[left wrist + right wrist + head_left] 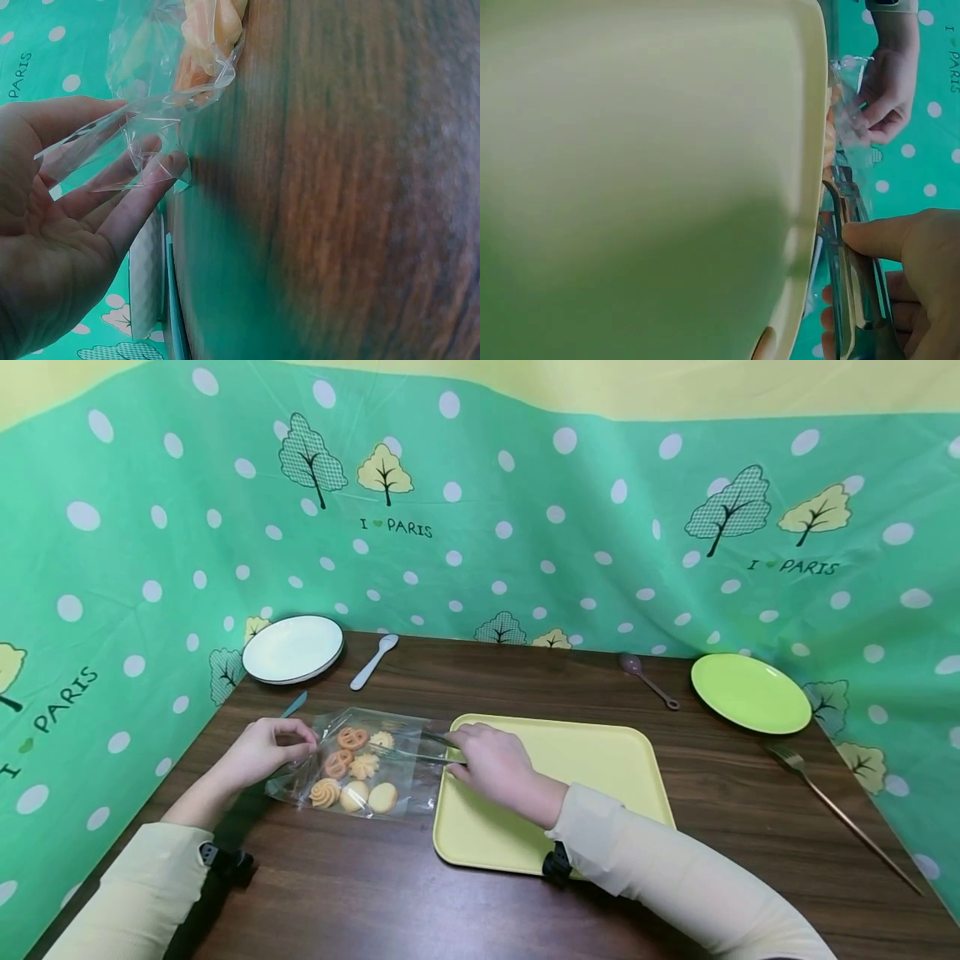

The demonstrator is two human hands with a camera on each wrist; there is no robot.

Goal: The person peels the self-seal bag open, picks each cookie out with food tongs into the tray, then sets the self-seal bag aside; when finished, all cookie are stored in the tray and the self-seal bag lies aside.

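A clear plastic bag [423, 777] lies left of the yellow tray [577, 785], its right side close against the tray's edge. Several cookies [352, 768] show inside: pretzel shapes, swirls and plain rounds. My left hand [262, 752] pinches the bag's left edge between thumb and fingers, and the film lifts there in the left wrist view. Over the tray's left side, my right hand [495, 764] grips metal tongs [853, 277], thumb on one arm and fingers round the other. In the head view the tongs' far ends reach into the bag among the cookies.
White plates [292, 647] and a pale spoon [373, 662] are at the back left, with a blue utensil [295, 703] behind my left hand. A purple spoon [647, 679], a green plate [750, 693] and a long fork [840, 814] lie on the right. Patterned cloth [525, 527] hangs behind.
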